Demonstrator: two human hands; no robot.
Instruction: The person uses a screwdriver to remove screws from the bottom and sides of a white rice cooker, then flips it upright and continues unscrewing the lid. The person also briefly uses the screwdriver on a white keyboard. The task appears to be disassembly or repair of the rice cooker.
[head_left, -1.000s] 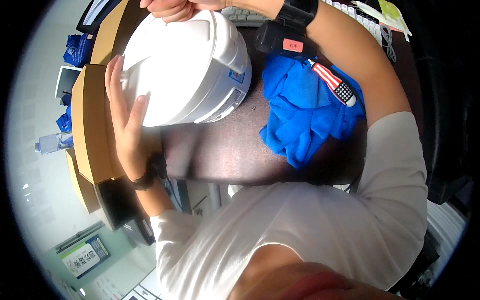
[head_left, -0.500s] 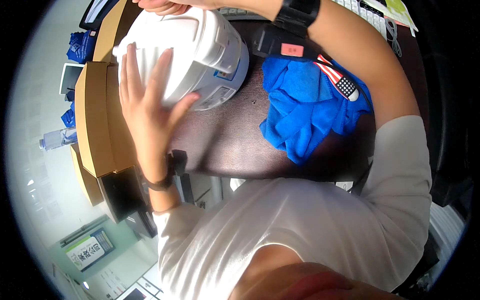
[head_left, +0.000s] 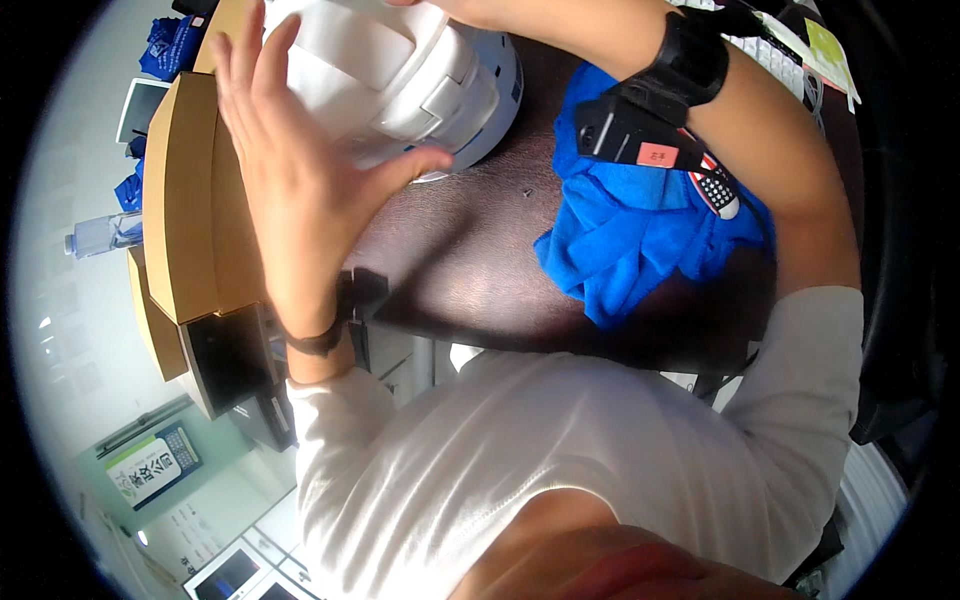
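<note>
A white rice cooker [head_left: 440, 90] with a rounded lid stands at the upper left of the dark table. My left hand [head_left: 290, 150] is at its near left side, fingers stretched out and thumb spread wide along the lower rim; whether the palm touches it I cannot tell. My right arm reaches across over the table, and my right hand [head_left: 450, 8] is at the cooker's far side, cut off by the top edge, so its fingers are hidden. A crumpled blue cloth [head_left: 630, 230] lies to the right, beneath my right forearm.
Brown cardboard boxes [head_left: 185, 190] line the left side of the table [head_left: 470, 270]. A striped red-and-white object with a dotted end [head_left: 715, 190] rests on the cloth. A keyboard [head_left: 775, 65] and papers [head_left: 830, 55] are at the far right. A clear bottle [head_left: 105, 235] lies beyond the boxes.
The view has shifted, and the cooker now sits higher in it. My right hand has slid mostly out past the top edge. My left fingers reach further up the cooker's left side.
</note>
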